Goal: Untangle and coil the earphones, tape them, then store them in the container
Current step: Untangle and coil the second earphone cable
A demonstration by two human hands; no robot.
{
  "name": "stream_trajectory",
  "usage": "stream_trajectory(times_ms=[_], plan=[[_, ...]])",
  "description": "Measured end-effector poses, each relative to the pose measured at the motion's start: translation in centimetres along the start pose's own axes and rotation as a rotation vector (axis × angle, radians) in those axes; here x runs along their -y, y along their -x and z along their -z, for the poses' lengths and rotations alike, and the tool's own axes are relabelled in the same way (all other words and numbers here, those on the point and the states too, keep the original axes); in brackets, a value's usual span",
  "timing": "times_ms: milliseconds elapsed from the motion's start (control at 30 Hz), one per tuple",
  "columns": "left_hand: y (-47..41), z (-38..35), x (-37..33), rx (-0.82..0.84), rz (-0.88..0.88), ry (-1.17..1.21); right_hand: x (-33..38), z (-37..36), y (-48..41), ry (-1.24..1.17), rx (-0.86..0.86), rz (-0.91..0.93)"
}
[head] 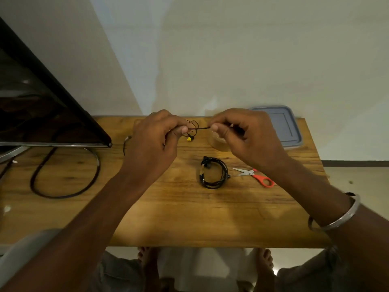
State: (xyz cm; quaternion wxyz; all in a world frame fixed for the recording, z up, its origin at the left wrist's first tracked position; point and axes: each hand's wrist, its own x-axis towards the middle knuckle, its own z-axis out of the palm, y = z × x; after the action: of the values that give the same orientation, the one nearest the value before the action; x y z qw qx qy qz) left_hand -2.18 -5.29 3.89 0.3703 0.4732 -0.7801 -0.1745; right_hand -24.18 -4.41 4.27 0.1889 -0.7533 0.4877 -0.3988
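Left hand (153, 137) and right hand (244, 138) fingers (231, 121) each pinch the earphone cable (200, 128), held taut above the desk (168, 207) far edge, probably to free the loops. Coiled black earphones (213, 173) lie mid-desk.

You find no text, label, brand, number or sign that can be read here. The grey lid (277, 125) at the worktop's (168, 207) far right corner, the orange-handled scissors (255, 175) and the dark screen (42, 106) at its left edge show you no legible marks.
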Motion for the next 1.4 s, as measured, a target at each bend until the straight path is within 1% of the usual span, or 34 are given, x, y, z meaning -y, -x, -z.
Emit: stream_trajectory(times_ms=[33, 67, 100, 167, 200, 233, 267, 333, 400, 433, 500, 567, 633, 700, 867, 967, 1000, 1067, 1167, 1200, 1233, 1267, 1300, 1333, 1400], plan=[[0.0, 0.0, 0.0, -0.007, 0.014, -0.007, -0.2, 0.2, -0.1, 0.02, -0.056, -0.012], [-0.1, 0.1, 0.1, -0.028, 0.034, -0.004, -0.4, 0.2, 0.0, -0.007, -0.121, -0.088], [-0.1, 0.2, 0.2, -0.058, 0.051, -0.001, -0.6, 0.1, 0.1, -0.087, -0.186, -0.229], [-0.2, 0.4, 0.3, -0.12, 0.082, 0.002, -0.4, -0.4, 0.3, -0.409, -0.255, -0.625], [-0.3, 0.5, 0.3, -0.134, 0.103, 0.019, -0.2, -0.8, 0.5, -0.521, -0.244, -0.768], [-0.3, 0.5, 0.3, -0.129, 0.122, 0.043, 0.0, -1.3, 0.8, -0.535, -0.201, -0.812], [-0.3, 0.4, 0.2, -0.105, 0.135, 0.058, 0.1, -1.7, 1.1, -0.47, -0.148, -0.754], [-0.2, 0.1, -0.5, -0.027, 0.118, 0.067, 0.8, -2.3, 1.4, -0.339, -0.052, -0.517], [-0.1, -0.3, -1.0, 0.043, 0.04, 0.063, 1.3, -2.7, 1.5, -0.235, 0.015, -0.307], [0.0, -0.4, -1.2, 0.072, -0.003, 0.052, 1.4, -2.9, 1.7, -0.142, 0.01, -0.223], [0.0, -0.5, -1.1, 0.089, -0.043, 0.029, 1.4, -3.1, 1.9, -0.01, -0.054, -0.142], [0.0, -0.4, -1.1, 0.069, -0.046, 0.026, 1.1, -2.8, 1.9, -0.002, -0.061, -0.088], [0.0, -0.3, -1.3, 0.079, -0.053, 0.032, 1.0, -2.8, 1.9, 0.035, -0.049, 0.018], [0.1, -0.5, -1.5, 0.104, -0.063, 0.024, 1.1, -2.9, 1.9, 0.04, -0.104, 0.079], [0.1, -0.5, -1.3, 0.091, -0.053, 0.036, 0.7, -2.5, 1.4, 0.06, -0.144, 0.133], [0.0, -0.3, -1.4, 0.095, -0.066, 0.038, 0.9, -2.5, 1.5, -0.015, -0.175, 0.056], [0.0, -0.2, -1.2, 0.088, -0.053, 0.043, 1.1, -2.5, 1.5, -0.059, -0.195, -0.004], [-0.2, 0.1, -0.7, 0.052, -0.01, 0.061, 1.3, -2.3, 1.3, -0.2, -0.266, -0.193], [-0.6, 0.7, 0.1, -0.039, 0.066, 0.062, 0.6, -1.6, 0.8, -0.554, -0.39, -0.591], [-0.7, 0.8, 0.3, -0.069, 0.091, 0.061, 0.4, -1.6, 0.8, -0.654, -0.394, -0.718], [-0.8, 0.9, 0.5, -0.091, 0.11, 0.063, 0.1, -1.7, 0.8, -0.692, -0.389, -0.792], [-0.8, 0.8, 0.5, -0.102, 0.124, 0.069, 0.2, -1.9, 0.9, -0.641, -0.382, -0.799], [-0.7, 0.7, 0.4, -0.097, 0.126, 0.079, 0.5, -2.1, 1.2, -0.508, -0.369, -0.734], [-0.7, 0.6, 0.2, -0.08, 0.116, 0.092, 1.0, -2.2, 1.4, -0.35, -0.347, -0.6], [-0.5, 0.2, -0.6, -0.021, 0.065, 0.11, 1.5, -2.5, 1.7, -0.052, -0.244, -0.232]])
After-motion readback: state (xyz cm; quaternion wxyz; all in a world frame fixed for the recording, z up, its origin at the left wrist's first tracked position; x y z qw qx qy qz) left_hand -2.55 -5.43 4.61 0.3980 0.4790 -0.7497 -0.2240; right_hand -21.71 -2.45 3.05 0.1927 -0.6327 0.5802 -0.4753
